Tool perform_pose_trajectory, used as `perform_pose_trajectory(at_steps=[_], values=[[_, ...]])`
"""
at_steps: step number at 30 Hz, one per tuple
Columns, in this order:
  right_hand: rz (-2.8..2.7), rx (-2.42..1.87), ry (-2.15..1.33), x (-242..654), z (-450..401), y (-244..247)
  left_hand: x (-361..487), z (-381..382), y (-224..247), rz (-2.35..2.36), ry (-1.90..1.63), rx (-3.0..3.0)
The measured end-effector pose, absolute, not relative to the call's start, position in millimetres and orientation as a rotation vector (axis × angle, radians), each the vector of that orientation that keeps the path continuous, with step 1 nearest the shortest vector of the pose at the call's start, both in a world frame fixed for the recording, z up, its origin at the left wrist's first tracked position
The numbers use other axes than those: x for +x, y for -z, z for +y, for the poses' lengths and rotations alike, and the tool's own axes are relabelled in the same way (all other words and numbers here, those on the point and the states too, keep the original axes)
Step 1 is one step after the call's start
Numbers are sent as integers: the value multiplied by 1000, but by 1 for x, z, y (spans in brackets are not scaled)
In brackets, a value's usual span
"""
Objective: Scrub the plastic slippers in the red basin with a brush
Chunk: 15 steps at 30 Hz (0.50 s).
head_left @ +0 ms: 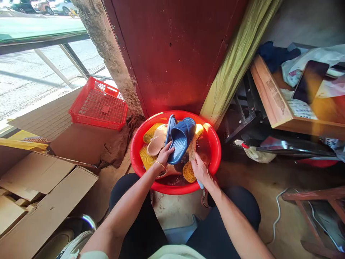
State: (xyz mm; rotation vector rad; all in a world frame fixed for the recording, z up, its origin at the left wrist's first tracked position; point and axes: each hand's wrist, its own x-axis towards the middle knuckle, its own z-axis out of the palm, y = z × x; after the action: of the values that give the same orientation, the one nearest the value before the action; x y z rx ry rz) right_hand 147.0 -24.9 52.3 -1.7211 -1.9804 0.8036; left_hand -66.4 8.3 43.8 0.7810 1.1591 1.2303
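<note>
One blue plastic slipper (pixel 182 138) is pinched by the left hand (pixel 162 158). The right hand (pixel 202 171) grips a blue-handled brush (pixel 192 149) near the round red plastic tub's (pixel 216 151) right edge.

Blue slipper (pixel 180 142): glossy, ribbed inside. Red tub (pixel 175 189): smooth shiny plastic. Brown rag (pixel 114 148): rough matt cloth. Carton (pixel 68 201): matt cardboard.

Open floor (pixel 241 174) right of red basin (pixel 176 189), maroon panel (pixel 175 57) blocking behind, crate (pixel 97 122) left
</note>
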Motion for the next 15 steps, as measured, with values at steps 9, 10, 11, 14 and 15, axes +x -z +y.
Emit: perform_pose_trajectory(at_steps=[9,10,11,14,15], values=[[-2141,-1439,-485,124,-61,-52,-72,8,-61,1033,-1110,435],[-2185,-1465,-464,122,-57,-55,-72,9,-60,1041,-1112,437],[-2242,-1499,-440,121,-52,-59,-72,9,-59,1050,-1112,442],[-2365,-1633,-334,124,-30,-73,-72,11,-57,1069,-1084,470],[-2354,-1689,-293,126,-21,-78,-72,11,-56,1079,-1072,481]])
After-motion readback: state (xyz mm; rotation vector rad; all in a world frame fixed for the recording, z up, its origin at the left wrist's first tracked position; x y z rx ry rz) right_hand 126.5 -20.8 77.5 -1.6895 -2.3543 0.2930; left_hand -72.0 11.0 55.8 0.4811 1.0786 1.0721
